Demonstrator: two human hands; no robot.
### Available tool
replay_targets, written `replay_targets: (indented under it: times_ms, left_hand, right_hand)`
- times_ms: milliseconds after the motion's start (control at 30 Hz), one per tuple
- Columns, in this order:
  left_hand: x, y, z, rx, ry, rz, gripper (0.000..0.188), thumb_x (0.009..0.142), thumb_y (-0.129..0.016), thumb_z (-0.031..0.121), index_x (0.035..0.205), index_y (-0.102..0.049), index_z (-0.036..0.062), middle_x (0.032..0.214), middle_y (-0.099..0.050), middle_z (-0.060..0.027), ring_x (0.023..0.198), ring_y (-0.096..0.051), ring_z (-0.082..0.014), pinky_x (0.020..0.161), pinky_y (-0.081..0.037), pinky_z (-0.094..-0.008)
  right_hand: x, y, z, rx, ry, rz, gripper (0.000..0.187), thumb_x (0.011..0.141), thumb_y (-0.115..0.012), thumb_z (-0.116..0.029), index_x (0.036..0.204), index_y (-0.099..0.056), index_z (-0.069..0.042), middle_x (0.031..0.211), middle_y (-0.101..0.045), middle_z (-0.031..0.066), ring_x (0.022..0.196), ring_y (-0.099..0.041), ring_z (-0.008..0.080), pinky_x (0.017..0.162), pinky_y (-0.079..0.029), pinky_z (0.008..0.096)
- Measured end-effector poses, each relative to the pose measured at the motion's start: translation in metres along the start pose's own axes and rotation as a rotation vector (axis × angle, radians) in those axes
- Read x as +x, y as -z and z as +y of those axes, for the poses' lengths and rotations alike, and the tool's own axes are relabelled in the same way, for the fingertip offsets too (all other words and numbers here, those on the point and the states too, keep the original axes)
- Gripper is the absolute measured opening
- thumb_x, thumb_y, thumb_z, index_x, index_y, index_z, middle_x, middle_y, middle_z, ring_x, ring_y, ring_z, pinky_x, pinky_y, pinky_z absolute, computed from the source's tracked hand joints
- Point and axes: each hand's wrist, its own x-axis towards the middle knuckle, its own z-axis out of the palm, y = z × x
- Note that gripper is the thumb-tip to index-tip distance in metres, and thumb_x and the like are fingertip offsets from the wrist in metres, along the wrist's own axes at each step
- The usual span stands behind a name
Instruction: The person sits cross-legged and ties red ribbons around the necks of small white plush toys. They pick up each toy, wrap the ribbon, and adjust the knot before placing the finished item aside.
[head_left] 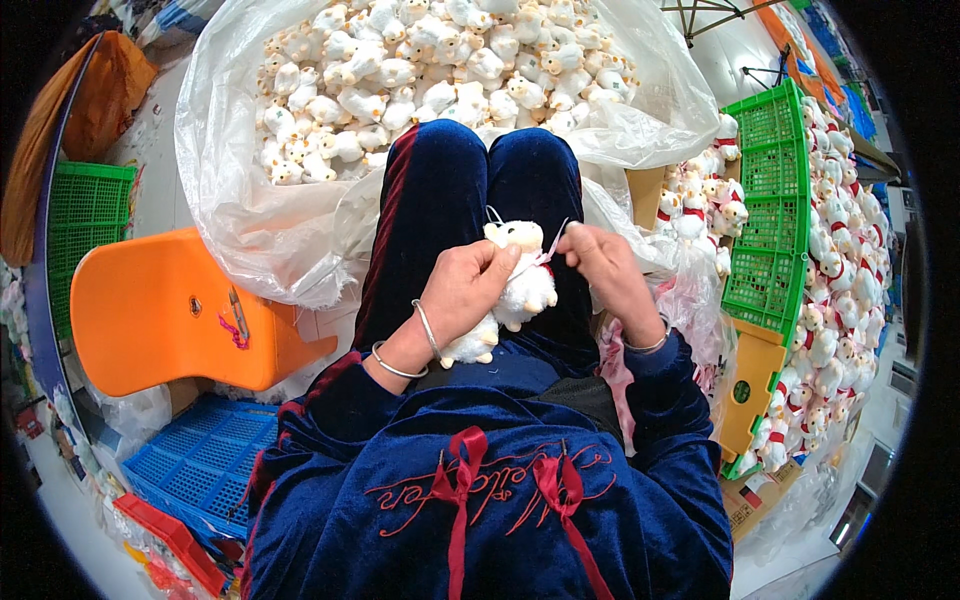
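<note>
Over my lap, my left hand point(462, 298) grips a small white plush animal toy point(527, 297) with a cream head, its thumb pressed at the neck. A thin pale pink ribbon point(553, 246) runs from the toy's neck up to my right hand point(602, 262), whose fingers are pinched together on its end. A bit of red shows at the neck beside the ribbon. Below my left hand, a second white plush toy point(470, 345) rests on my lap, partly covered by the hand.
A large clear plastic bag point(225, 200) full of white plush toys lies beyond my knees. On the left are an orange chair point(150, 320) with small snips point(238, 318) and a blue crate point(205, 460). To the right, a green crate point(765, 200) stands by heaped toys with red neckbands point(835, 270).
</note>
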Motion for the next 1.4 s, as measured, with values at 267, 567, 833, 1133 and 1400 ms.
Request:
replay_targets:
  times_ms: [267,567,833,1133,1400]
  left_hand:
    - [-0.003,0.008,0.013,0.162,-0.017,-0.045,0.022,0.092,-0.075,0.019,0.089,-0.071,-0.0021,0.079,-0.071,-0.0035,0.070,-0.062,-0.0060,0.064,-0.051,-0.0238]
    - [-0.003,0.016,0.028,0.348,0.004,-0.081,0.025,0.086,-0.082,0.020,0.091,-0.072,-0.0022,0.081,-0.073,-0.0067,0.072,-0.065,-0.0093,0.067,-0.055,-0.0263]
    - [-0.002,0.035,0.038,0.100,0.344,-0.138,0.027,0.090,-0.078,0.024,0.095,-0.075,-0.0019,0.071,-0.068,-0.0024,0.057,-0.057,-0.0060,0.051,-0.043,-0.0223]
    - [-0.004,0.033,0.045,0.138,0.409,-0.164,0.020,0.092,-0.076,0.018,0.090,-0.070,-0.0008,0.070,-0.067,-0.0029,0.052,-0.056,-0.0052,0.048,-0.042,-0.0207]
    - [-0.007,0.031,0.035,0.015,0.387,-0.113,0.021,0.092,-0.077,0.020,0.091,-0.068,0.0005,0.075,-0.070,-0.0041,0.062,-0.064,-0.0067,0.057,-0.049,-0.0204]
  right_hand:
    - [-0.014,-0.013,0.001,0.128,0.338,-0.042,0.006,0.098,-0.065,-0.005,0.101,-0.065,0.000,0.089,-0.066,0.0007,0.075,-0.059,0.0067,0.068,-0.047,0.0224]
    - [-0.015,-0.012,0.004,0.260,-0.102,-0.137,0.023,0.104,-0.059,-0.020,0.114,-0.060,0.002,0.078,-0.065,0.0038,0.066,-0.060,0.0092,0.059,-0.048,0.0238]
    - [-0.008,-0.037,0.002,-0.057,0.105,-0.066,0.022,0.095,-0.071,-0.019,0.093,-0.062,0.001,0.062,-0.060,0.0058,0.054,-0.052,0.0107,0.053,-0.042,0.0303]
    - [-0.015,-0.043,-0.011,-0.103,0.137,-0.095,0.021,0.096,-0.068,-0.018,0.093,-0.060,0.001,0.066,-0.063,0.0130,0.055,-0.061,0.0179,0.055,-0.046,0.0341]
    - [-0.015,-0.043,-0.003,-0.007,0.139,-0.103,0.021,0.097,-0.066,-0.018,0.097,-0.062,0.002,0.071,-0.065,0.0127,0.061,-0.062,0.0158,0.057,-0.047,0.0333]
